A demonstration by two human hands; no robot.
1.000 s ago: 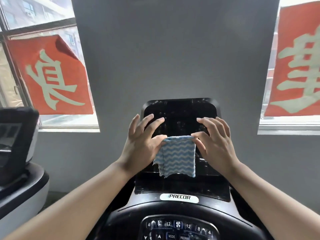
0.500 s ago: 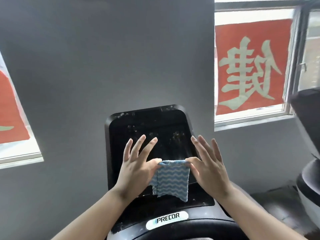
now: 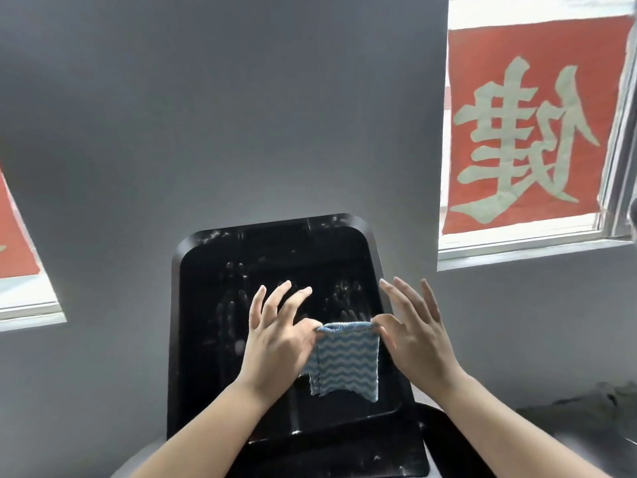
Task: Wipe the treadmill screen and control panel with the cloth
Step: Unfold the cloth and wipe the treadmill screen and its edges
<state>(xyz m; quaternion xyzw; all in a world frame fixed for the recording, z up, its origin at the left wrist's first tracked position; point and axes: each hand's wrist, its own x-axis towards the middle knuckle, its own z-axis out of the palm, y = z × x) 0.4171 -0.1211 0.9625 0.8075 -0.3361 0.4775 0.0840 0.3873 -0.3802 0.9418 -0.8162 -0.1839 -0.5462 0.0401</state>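
Observation:
A folded blue-and-white wavy cloth (image 3: pixel 346 362) hangs in front of the black treadmill screen (image 3: pixel 220 305). My left hand (image 3: pixel 275 339) pinches its top left corner between thumb and forefinger, other fingers spread. My right hand (image 3: pixel 413 336) pinches the top right corner the same way. The screen is dark, glossy and marked with smudges and fingerprints. The cloth hangs over the screen's lower right part. The control panel below the screen is out of view.
A grey wall (image 3: pixel 241 115) stands behind the screen. A window with a red poster bearing a pale character (image 3: pixel 531 132) is at the upper right. Another window with a red poster (image 3: pixel 13 243) is at the left edge. A dark console edge (image 3: pixel 448 439) shows lower right.
The view has tilted up and swung right, so the button panel and brand label dropped out of sight. Both hands still hold the cloth by its top corners in front of the screen.

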